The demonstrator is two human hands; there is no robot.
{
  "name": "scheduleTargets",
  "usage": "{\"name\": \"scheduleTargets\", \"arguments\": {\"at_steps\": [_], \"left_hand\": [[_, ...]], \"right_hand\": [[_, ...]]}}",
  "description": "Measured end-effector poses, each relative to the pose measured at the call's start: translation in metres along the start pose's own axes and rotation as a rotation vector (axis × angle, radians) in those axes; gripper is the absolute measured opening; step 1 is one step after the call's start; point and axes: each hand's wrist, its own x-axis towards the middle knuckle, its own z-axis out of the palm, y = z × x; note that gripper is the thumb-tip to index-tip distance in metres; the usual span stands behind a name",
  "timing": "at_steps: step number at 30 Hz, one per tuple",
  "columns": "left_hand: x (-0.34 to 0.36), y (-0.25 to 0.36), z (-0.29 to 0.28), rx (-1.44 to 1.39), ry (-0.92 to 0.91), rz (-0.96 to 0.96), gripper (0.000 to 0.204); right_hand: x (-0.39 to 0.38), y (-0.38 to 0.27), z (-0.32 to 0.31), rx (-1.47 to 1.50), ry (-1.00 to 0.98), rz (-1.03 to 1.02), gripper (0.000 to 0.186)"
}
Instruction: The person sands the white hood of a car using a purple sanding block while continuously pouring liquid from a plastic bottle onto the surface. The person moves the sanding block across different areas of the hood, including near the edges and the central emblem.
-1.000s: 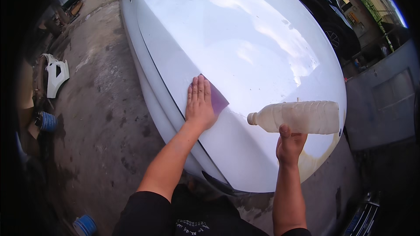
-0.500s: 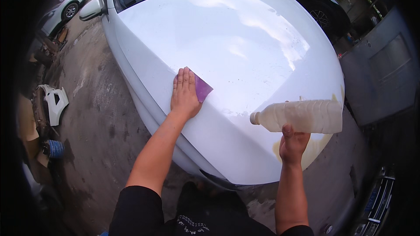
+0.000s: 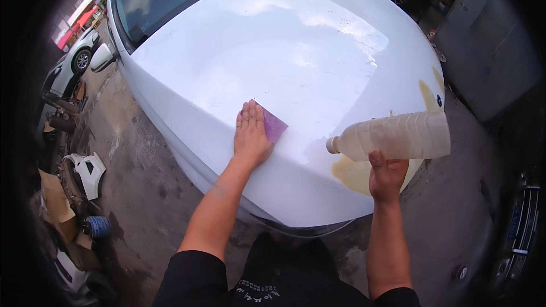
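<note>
Reference: clock face centred on the frame, unless a hand is named.
Left hand (image 3: 251,139): laid flat, palm down, near centre; fingers straight and pressed together, not gripping.
Purple sheet (image 3: 276,128): on the hood, partly covered by left hand; bare corner exposed toward that hand's 2–3 o'clock.
White hood (image 3: 227,68): beneath sheet; glossy, sky reflected toward 12.
Right hand (image 3: 388,176): wrapped around the bottle from below, thumb on near side; other fingers mostly hidden.
Bottle (image 3: 398,136): cloudy, ridged plastic, lying sideways; cap end toward 9.
Yellowish patch (image 3: 350,175): on hood, 9 o'clock of right hand.
Surroundings: side mirror (image 3: 102,57) at 10; white bumper piece (image 3: 94,181) between 8 and 9; blue can (image 3: 100,226) at 8; grey panel (image 3: 489,45) at 2.
</note>
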Motion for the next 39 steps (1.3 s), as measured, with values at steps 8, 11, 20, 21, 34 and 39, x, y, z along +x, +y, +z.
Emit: {"name": "scheduleTargets", "arguments": {"at_steps": [8, 11, 20, 21, 34, 39], "left_hand": [[0.038, 0.114, 0.040, 0.104, -0.103, 0.078, 0.085], [-0.007, 0.132, 0.070, 0.007, -0.112, 0.325, 0.080], [0.108, 0.068, 0.036, 0.092, 0.097, -0.184, 0.095], [0.101, 0.114, 0.044, 0.030, 0.055, -0.082, 0.093], [0.121, 0.092, 0.058, 0.091, 0.143, -0.140, 0.096], [0.107, 0.253, 0.091, 0.231, 0.014, 0.244, 0.087]], "right_hand": [[0.008, 0.047, -0.023, 0.015, 0.058, -0.035, 0.067], [0.013, 0.041, -0.039, 0.039, 0.055, -0.027, 0.066], [0.025, 0.029, -0.072, 0.093, 0.093, -0.160, 0.067], [0.026, 0.030, -0.078, 0.078, 0.087, -0.151, 0.066], [0.008, 0.032, -0.131, 0.044, 0.205, -0.148, 0.063], [-0.002, 0.033, -0.150, -0.048, 0.241, -0.102, 0.065]]}}
